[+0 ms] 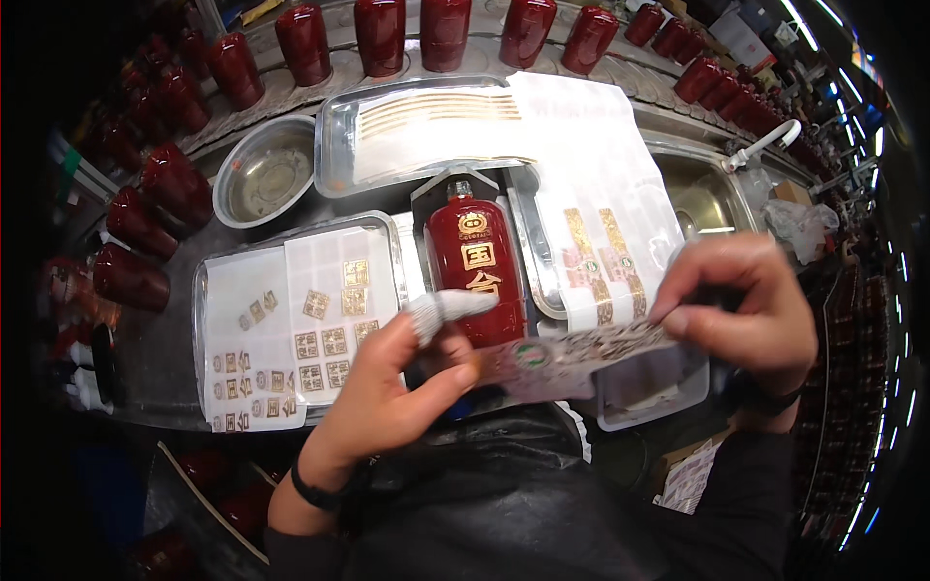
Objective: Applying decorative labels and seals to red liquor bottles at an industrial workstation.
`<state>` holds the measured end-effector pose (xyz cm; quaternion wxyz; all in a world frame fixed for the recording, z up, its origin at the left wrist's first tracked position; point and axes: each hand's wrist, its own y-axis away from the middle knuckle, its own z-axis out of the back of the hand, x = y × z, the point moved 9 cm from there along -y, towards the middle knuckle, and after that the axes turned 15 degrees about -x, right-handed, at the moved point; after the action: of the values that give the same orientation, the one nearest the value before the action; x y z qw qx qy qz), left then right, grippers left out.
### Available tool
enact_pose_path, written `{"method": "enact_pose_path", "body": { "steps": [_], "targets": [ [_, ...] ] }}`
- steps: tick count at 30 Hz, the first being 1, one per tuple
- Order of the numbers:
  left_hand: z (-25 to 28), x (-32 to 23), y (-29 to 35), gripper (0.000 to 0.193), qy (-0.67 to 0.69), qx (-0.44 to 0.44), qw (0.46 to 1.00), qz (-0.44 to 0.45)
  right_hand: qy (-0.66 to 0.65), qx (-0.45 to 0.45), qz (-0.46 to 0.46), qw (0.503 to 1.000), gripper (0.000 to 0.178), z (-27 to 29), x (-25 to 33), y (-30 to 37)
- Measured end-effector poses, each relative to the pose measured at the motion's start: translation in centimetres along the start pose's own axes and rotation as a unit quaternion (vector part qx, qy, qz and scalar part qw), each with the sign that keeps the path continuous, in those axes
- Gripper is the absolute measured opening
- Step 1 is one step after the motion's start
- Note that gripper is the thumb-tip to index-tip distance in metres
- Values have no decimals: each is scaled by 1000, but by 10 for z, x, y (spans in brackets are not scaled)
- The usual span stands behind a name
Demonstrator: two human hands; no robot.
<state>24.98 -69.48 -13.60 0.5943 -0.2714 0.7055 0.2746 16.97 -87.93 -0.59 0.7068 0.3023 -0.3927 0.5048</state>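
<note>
My left hand (387, 392), its index finger wrapped in white fabric, pinches the left end of a patterned decal strip (562, 360) with a green round mark. My right hand (741, 315) pinches the other end between thumb and fingers, so the strip hangs stretched between them. Just beyond it, a dark red glass bottle (506, 257) with gold lettering lies in a cradle, its neck pointing away from me. The strip and my left hand hide the bottle's near end. Two similar decal strips (612, 259) lie on white sheeting to the right.
At left, a metal tray (399, 254) bears sheets of small gold decals. Another tray (334, 126) with long gold strips sits behind the bottle, beside a metal bowl (232, 208). A sink (693, 184) with a white faucet (770, 143) is at right. Red bottles (381, 39) line the conveyor.
</note>
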Motion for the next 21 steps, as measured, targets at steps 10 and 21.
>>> {"method": "enact_pose_path", "body": {
  "steps": [10, 21],
  "targets": [
    [61, 41, 7, 47, -9, -184, 981, 56, -105, -53, -140, 983, 10, -51, -114, 5],
    [55, 54, -8, 48, -15, -201, 978, 59, -49, -73, -128, 988, 14, -52, -161, -13]
  ]
}}
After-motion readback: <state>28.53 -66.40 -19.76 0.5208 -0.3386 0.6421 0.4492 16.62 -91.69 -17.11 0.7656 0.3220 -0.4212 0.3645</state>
